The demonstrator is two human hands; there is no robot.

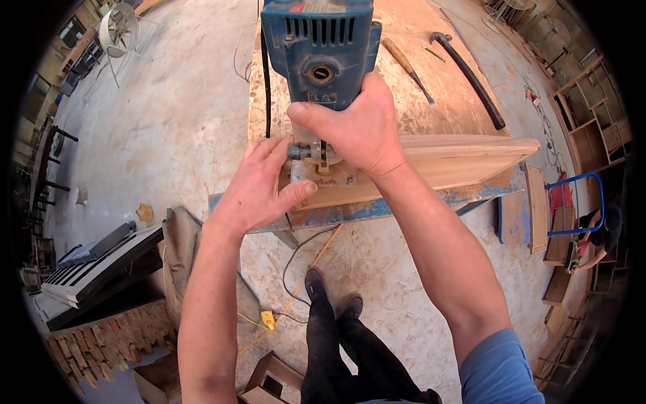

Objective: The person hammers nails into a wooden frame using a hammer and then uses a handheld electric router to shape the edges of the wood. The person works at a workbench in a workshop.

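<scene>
A blue trim router (pixel 323 64) stands upright on the edge of a wooden panel (pixel 457 161) at the near side of the workbench. My right hand (pixel 363 128) is wrapped round the router's motor body, its thumb across the front. Lower down, my left hand (pixel 262 178) rests at the router's clear base (pixel 326 176), thumb and fingers spread around its left side beside a dark knob (pixel 298 151). The bit and the spot where it meets the wood are hidden beneath the base. A black cord (pixel 265 87) runs down left of the motor.
On the bench top (pixel 410 114) lie a chisel (pixel 407 67), a pencil stub (pixel 435 54) and a hammer (pixel 471 77). A cable (pixel 286 269) trails on the floor near my feet. A person (pixel 599 232) works far right near a blue-handled cart (pixel 585 178). Wooden pieces lie lower left.
</scene>
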